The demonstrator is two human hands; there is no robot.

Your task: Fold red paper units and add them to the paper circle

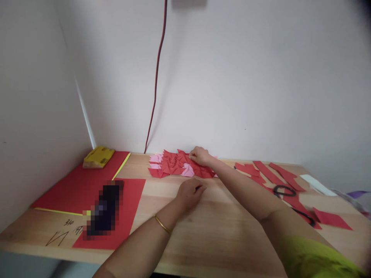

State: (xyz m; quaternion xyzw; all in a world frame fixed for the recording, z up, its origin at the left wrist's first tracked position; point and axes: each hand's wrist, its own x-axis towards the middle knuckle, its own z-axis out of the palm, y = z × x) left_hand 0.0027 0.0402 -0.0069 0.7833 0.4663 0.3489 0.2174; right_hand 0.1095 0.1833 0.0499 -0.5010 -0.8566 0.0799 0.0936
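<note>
A pile of folded red and pink paper pieces (174,165) lies at the back of the wooden table (220,227), against the white wall. My right hand (199,156) reaches out to the pile's right part, fingers curled down on the folded pieces. My left hand (189,194) rests on the bare wood in front of the pile, loosely closed, knuckles up; whether anything is inside it I cannot make out. A gold bangle sits on my left wrist.
Red paper sheets (84,185) cover the table's left side, with a yellow pad (98,156) at the back corner and a blurred dark object (104,210) on them. Red paper strips (269,173) and black scissors (285,191) lie at the right. A red cable (156,77) hangs down the wall.
</note>
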